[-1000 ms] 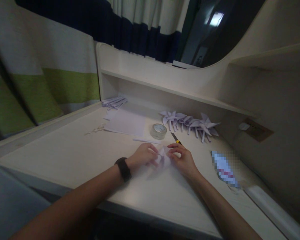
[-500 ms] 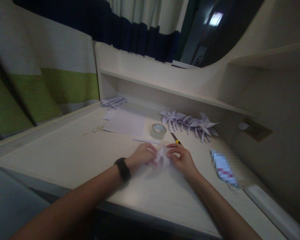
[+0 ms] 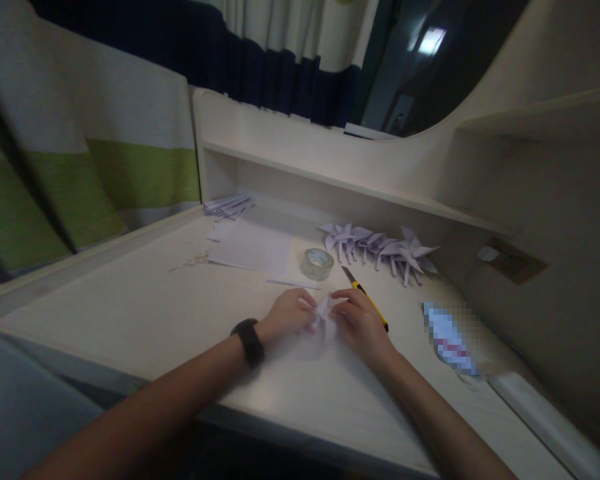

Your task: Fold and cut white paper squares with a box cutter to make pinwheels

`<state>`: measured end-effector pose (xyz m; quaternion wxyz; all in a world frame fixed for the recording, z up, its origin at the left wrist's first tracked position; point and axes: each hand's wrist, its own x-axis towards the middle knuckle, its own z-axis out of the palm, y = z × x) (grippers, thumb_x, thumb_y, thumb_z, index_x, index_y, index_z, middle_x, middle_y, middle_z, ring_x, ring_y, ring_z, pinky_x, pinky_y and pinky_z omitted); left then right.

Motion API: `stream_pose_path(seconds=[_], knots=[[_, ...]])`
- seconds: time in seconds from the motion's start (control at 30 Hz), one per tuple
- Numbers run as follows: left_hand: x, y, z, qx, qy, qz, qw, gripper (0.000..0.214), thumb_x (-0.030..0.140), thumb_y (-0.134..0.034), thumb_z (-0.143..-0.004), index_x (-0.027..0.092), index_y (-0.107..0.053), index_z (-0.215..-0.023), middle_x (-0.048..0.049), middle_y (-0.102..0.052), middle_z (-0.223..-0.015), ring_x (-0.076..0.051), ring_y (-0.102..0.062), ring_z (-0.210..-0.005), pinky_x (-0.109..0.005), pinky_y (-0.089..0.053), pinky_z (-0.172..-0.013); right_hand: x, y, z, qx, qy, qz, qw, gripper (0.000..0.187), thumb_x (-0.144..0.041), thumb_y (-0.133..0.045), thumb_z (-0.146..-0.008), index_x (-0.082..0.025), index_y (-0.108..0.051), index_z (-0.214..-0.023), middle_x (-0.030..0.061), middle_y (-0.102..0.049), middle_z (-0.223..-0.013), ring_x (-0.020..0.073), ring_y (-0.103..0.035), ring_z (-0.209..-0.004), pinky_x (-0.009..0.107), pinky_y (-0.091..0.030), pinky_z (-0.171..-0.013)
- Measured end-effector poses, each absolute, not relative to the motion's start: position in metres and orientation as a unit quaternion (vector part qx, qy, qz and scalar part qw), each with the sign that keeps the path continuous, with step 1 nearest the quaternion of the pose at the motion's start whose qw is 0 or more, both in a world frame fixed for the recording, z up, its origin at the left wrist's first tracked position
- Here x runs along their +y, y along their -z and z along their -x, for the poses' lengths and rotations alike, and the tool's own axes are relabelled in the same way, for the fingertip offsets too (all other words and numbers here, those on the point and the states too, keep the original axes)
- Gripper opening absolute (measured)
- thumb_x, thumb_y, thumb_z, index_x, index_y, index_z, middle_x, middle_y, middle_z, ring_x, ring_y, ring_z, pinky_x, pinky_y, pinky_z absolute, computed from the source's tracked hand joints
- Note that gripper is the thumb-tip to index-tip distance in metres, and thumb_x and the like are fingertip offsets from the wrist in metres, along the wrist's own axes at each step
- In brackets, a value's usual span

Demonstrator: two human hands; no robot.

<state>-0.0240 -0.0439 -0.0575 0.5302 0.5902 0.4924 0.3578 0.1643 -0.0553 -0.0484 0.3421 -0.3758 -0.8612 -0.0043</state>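
a small folded white paper piece [image 3: 325, 315] is pinched between both hands at the desk's [image 3: 130, 313] middle. the left hand [image 3: 287, 313] and right hand [image 3: 360, 320] are each closed on its edges. it likely handles light, thin and easily creased, best gripped at folds. a utility knife [image 3: 365, 297], tape roll [image 3: 317, 263] and paper pinwheels [image 3: 380, 248] lie beyond.

The right hand [image 3: 361, 325] has drawn in toward the left hand [image 3: 286, 315], so the two now pinch the folded paper [image 3: 325, 315] closer together. That shift has uncovered the yellow handle of the utility knife [image 3: 365, 297] beside the right hand.
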Motion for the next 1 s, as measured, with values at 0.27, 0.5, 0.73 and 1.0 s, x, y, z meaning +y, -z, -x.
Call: stream_pose_path(seconds=[0.27,0.5,0.73,1.0], knots=[[-0.042,0.065,0.025,0.474,-0.394,-0.635,0.466,0.015,0.009,-0.060,-0.067,0.016,-0.055,-0.079,0.0005,-0.062,-0.053,-0.015,-0.063,-0.048,-0.021,-0.046,-0.047,-0.058,0.049,-0.160,-0.858,-0.049,0.384,0.339,0.007,-0.016,-0.062,-0.077,-0.022,-0.061,-0.077,0.0068,-0.062,-0.098,0.0221,-0.056,-0.094,0.037,-0.045,-0.083],[-0.043,0.070,0.026,0.481,-0.386,-0.647,0.449,0.013,0.016,-0.062,-0.067,0.017,-0.056,-0.078,-0.0024,-0.066,-0.060,-0.015,-0.064,-0.052,-0.023,-0.045,-0.049,-0.055,0.044,-0.165,-0.784,-0.132,0.492,0.356,0.008,-0.028,-0.067,-0.074,-0.022,-0.062,-0.077,0.0040,-0.068,-0.085,0.0224,-0.061,-0.084,0.037,-0.045,-0.079],[-0.045,0.067,0.025,0.471,-0.391,-0.647,0.454,0.013,0.019,-0.064,-0.068,0.016,-0.057,-0.078,-0.0033,-0.067,-0.060,-0.015,-0.064,-0.053,-0.022,-0.044,-0.049,-0.049,0.044,-0.167,-0.723,-0.361,0.456,0.374,0.023,-0.033,-0.072,-0.069,-0.018,-0.056,-0.074,0.0005,-0.062,-0.074,0.0151,-0.057,-0.068,0.028,-0.044,-0.064],[-0.047,0.065,0.021,0.474,-0.384,-0.650,0.452,0.013,0.017,-0.062,-0.068,0.016,-0.056,-0.079,-0.0020,-0.065,-0.057,-0.014,-0.061,-0.049,-0.020,-0.041,-0.045,-0.044,0.052,-0.168,-0.619,-0.510,0.426,0.417,0.036,-0.035,-0.082,-0.057,-0.018,-0.055,-0.073,-0.0014,-0.060,-0.067,0.0110,-0.053,-0.058,0.023,-0.038,-0.053]])
